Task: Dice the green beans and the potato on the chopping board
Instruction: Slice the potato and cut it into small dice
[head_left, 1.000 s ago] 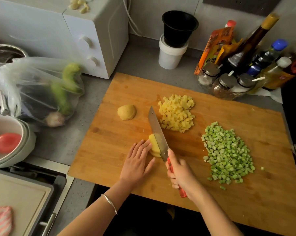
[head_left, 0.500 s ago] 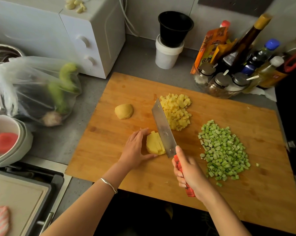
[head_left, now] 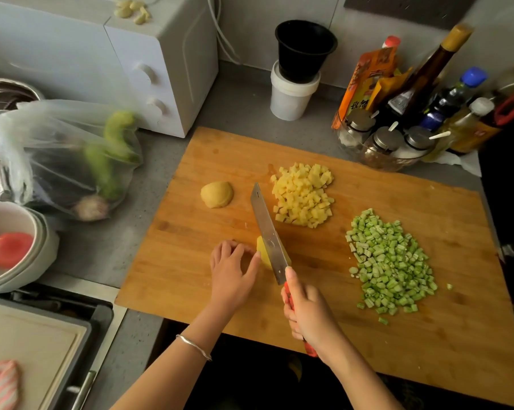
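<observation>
A wooden chopping board (head_left: 445, 338) fills the middle of the counter. On it lie a pile of diced potato (head_left: 304, 198), a pile of diced green beans (head_left: 388, 258) and a rounded potato piece (head_left: 217, 194). My right hand (head_left: 309, 313) grips the red handle of a knife (head_left: 269, 236), whose blade rests across a sliced potato piece (head_left: 261, 250). With curled fingers, my left hand (head_left: 230, 272) holds that piece from its left. Most of the piece is hidden by blade and fingers.
A white microwave (head_left: 107, 57) stands at the back left, a plastic bag of vegetables (head_left: 63, 158) beside it. Stacked white and black cups (head_left: 298, 72) sit behind the board. Sauce bottles and spice jars (head_left: 409, 119) crowd the back right. A bowl with tomatoes (head_left: 10, 247) is at the left.
My left hand turned the sliced potato piece and curled its fingers against it. The knife lifted off, then came back down across the piece.
</observation>
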Demonstrator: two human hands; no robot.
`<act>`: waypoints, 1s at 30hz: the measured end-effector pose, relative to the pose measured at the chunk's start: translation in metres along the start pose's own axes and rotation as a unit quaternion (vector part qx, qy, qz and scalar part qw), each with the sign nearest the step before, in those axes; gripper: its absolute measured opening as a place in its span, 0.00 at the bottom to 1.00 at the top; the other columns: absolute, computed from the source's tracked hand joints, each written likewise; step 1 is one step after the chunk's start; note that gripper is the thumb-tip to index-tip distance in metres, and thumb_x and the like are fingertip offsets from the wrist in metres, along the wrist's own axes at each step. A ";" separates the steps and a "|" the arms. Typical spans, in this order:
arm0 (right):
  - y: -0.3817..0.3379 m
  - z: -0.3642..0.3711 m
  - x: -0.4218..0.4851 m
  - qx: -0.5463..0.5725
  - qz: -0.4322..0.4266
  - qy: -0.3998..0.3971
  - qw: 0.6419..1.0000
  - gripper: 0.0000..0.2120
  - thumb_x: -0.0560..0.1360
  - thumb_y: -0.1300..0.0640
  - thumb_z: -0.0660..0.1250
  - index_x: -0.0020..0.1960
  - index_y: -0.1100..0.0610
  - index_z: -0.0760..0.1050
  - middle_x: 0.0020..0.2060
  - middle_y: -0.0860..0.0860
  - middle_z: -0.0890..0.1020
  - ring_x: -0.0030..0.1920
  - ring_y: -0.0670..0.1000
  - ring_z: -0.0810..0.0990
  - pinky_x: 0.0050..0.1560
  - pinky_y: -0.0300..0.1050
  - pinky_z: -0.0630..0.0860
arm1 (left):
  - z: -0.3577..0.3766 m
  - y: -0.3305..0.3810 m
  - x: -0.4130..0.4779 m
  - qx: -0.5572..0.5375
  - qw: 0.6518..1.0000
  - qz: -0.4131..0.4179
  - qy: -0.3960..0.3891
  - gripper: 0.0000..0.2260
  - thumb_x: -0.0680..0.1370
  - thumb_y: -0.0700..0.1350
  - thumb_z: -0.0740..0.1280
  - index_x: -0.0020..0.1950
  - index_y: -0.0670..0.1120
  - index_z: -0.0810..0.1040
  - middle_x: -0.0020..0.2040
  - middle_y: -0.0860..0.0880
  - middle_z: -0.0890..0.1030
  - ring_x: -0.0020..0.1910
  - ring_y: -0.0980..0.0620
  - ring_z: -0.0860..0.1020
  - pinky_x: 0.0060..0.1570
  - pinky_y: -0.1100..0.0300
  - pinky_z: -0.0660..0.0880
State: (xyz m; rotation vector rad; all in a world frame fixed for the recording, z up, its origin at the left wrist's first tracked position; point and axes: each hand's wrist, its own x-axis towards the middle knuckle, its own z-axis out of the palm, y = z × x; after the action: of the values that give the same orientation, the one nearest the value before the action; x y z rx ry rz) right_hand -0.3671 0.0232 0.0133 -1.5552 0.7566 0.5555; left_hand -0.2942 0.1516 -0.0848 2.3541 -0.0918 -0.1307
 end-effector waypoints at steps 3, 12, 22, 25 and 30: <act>-0.002 0.004 0.003 -0.009 0.010 0.014 1.000 0.24 0.79 0.37 0.54 0.36 0.56 0.64 0.20 0.46 0.63 0.21 0.47 0.59 0.24 0.40 0.56 | 0.003 0.006 0.003 0.016 1.000 -0.023 -0.004 0.10 0.78 0.56 0.63 0.51 0.51 0.76 0.53 0.52 0.66 0.64 0.49 0.60 0.67 0.53 0.54; 0.005 0.006 0.012 -0.071 0.008 0.032 0.997 0.26 0.78 0.34 0.49 0.35 0.55 0.62 0.21 0.46 0.62 0.21 0.46 0.60 0.26 0.41 0.57 | 0.003 0.008 0.001 0.043 0.999 -0.017 -0.010 0.10 0.80 0.54 0.59 0.56 0.51 0.75 0.56 0.49 0.67 0.65 0.48 0.59 0.68 0.52 0.53; 0.015 0.017 0.027 -0.109 0.034 0.039 0.993 0.28 0.78 0.35 0.48 0.31 0.55 0.63 0.16 0.44 0.64 0.17 0.43 0.61 0.26 0.41 0.58 | 0.004 0.003 0.000 0.077 0.996 -0.001 -0.037 0.17 0.80 0.58 0.52 0.56 0.51 0.74 0.59 0.46 0.69 0.67 0.44 0.60 0.69 0.50 0.53; 0.014 0.017 0.027 -0.102 0.035 0.034 0.994 0.27 0.78 0.34 0.49 0.33 0.55 0.64 0.17 0.44 0.64 0.18 0.43 0.62 0.26 0.41 0.59 | 0.005 0.003 0.001 0.079 0.996 0.000 -0.030 0.15 0.80 0.56 0.53 0.56 0.51 0.74 0.59 0.46 0.69 0.67 0.44 0.59 0.69 0.50 0.53; -0.005 -0.005 0.014 -0.040 0.023 -0.005 0.999 0.25 0.78 0.34 0.54 0.37 0.56 0.65 0.20 0.46 0.63 0.20 0.46 0.60 0.23 0.38 0.57 | 0.007 0.004 0.002 0.089 0.996 -0.003 -0.028 0.12 0.81 0.55 0.56 0.57 0.51 0.73 0.60 0.46 0.69 0.67 0.46 0.58 0.69 0.51 0.51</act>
State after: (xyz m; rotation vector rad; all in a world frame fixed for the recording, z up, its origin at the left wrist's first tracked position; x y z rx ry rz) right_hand -0.3550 0.0164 0.0072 -1.6112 0.7714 0.6345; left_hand -0.2934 0.1438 -0.0871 2.5285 -0.1293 -0.1992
